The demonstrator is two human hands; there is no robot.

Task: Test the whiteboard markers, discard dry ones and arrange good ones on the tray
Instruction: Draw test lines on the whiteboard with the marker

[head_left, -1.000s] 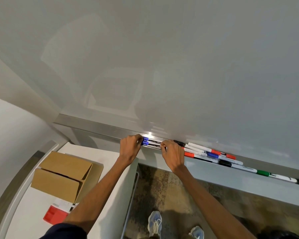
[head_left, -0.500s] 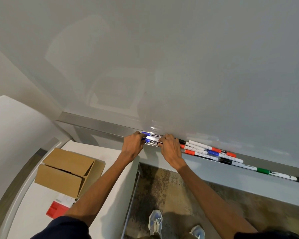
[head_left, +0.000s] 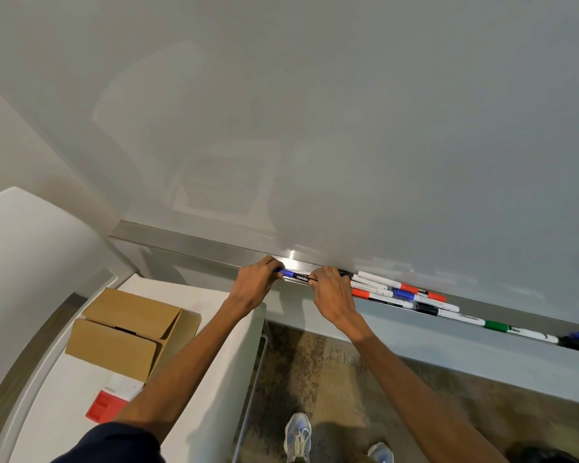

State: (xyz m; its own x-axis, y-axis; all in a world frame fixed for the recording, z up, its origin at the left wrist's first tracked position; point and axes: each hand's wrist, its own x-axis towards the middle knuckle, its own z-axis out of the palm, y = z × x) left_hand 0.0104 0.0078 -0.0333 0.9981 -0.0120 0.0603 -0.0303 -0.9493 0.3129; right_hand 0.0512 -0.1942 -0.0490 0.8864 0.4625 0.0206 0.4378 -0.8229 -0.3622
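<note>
Seen from the head camera, both hands are down at the left end of the tray (head_left: 488,309) under the whiteboard (head_left: 315,128). The left hand (head_left: 254,285) curls its fingers round the capped end of a blue marker (head_left: 296,277). The right hand (head_left: 331,295) pinches the far end of its dark barrel. The marker lies along the tray, just left of the other markers (head_left: 398,292) heaped there. A second ago two blue-capped markers showed side by side between the hands. Now only one shows, and the hands sit a shade closer. I'd guess it has been singled out for uncapping and testing. The cardboard box (head_left: 127,332) on the table (head_left: 57,402) hasn't shifted.
</note>
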